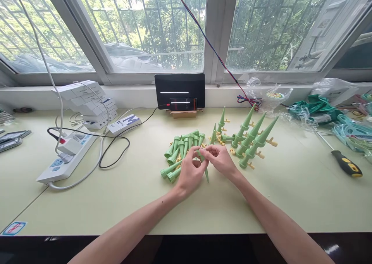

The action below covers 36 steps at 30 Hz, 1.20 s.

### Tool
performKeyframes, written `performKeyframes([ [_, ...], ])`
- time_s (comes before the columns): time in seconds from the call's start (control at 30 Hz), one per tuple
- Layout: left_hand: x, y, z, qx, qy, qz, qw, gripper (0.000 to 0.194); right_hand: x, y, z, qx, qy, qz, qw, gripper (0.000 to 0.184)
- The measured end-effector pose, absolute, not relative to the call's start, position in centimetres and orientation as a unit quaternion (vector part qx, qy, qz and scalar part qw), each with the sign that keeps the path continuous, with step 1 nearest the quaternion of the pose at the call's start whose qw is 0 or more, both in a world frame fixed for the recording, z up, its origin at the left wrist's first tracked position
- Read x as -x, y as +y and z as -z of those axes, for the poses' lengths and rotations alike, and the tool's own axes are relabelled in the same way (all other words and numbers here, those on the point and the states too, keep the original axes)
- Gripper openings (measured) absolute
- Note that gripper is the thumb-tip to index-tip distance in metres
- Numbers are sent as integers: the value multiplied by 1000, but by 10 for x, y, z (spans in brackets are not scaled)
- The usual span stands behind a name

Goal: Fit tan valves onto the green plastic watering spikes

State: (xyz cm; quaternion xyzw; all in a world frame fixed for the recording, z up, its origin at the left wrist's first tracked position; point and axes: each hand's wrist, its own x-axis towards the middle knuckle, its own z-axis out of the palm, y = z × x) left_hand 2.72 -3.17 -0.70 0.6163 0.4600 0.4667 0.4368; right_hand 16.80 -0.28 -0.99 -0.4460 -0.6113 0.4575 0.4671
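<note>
My left hand (192, 171) is closed around a green plastic watering spike (206, 175), whose pointed end sticks out below the fingers. Against the top of that spike my right hand (220, 159) has its fingertips pinched together; whatever is between them is too small and covered to make out. Loose green spikes (173, 158) lie in a pile just left of and behind my left hand, with small yellow pieces among them. Beyond my right hand, green spikes fitted with yellow valves (252, 140) stand point up in stacked rows.
A tablet (180, 83) with a phone (183, 103) before it leans by the window. On the left are a power strip (68, 159), cables and white boxes (90, 105). A screwdriver (345, 163) and plastic bags (316, 111) lie right. A red-blue wire (203, 31) hangs down.
</note>
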Motion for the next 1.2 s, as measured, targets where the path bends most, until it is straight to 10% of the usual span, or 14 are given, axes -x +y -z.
performKeyframes([
  [0.6,-24,-22,12,-511,496,-535,455,36,-172,3,18,544,-654,-252,461,36],
  [1.2,-26,-21,19,-506,505,-535,449,36,-165,6,13,632,-752,-104,154,44],
])
